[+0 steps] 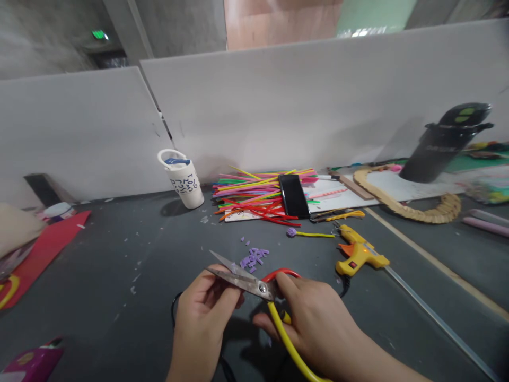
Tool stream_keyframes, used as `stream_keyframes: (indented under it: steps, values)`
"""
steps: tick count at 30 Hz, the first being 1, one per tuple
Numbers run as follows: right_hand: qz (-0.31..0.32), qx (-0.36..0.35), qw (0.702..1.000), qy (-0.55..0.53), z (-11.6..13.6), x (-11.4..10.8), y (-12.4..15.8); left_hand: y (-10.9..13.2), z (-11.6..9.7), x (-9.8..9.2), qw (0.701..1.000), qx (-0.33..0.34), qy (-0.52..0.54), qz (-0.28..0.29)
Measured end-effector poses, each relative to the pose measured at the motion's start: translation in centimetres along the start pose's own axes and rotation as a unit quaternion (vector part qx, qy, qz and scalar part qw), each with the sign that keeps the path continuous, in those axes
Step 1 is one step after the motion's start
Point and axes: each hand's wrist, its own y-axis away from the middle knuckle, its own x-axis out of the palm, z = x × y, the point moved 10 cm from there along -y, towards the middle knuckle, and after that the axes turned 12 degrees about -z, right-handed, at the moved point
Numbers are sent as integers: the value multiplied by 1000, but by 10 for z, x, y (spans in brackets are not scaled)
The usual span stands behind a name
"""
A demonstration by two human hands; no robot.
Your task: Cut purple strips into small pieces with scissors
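Observation:
Scissors (262, 288) with one red and one yellow handle are in my right hand (314, 313), their blades parted and pointing left. My left hand (209, 307) is closed at the blades, thumb and fingers pressed together; what it pinches is too small to make out. Just beyond the blades lies a small pile of purple cut pieces (253, 258) on the dark table (119, 265). Farther back, a yellow stem with a purple ball (291, 232) at its left end lies flat.
Right of my hands is a yellow glue gun (360, 252) with a clear stick. Behind lie colourful pipe cleaners (246, 191) with a black phone (294, 196) on them. A white cup (186, 183), red sheet (51, 249) and black tumbler (441, 143) stand or lie around.

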Motion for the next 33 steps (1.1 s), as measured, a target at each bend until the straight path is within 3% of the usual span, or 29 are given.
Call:
stream_keyframes:
  steps: [18, 27, 33]
  values:
    - [-11, 2, 1000, -10, 1, -6, -1, 0, 2, 0, 1000, -19, 20, -2]
    - [58, 41, 997, -42, -2, 2, -2, 0, 3, 4, 999, -16, 14, 32]
    - [148, 71, 960, -228, 6, 14, 4, -1, 9, 7, 997, -32, 38, 57]
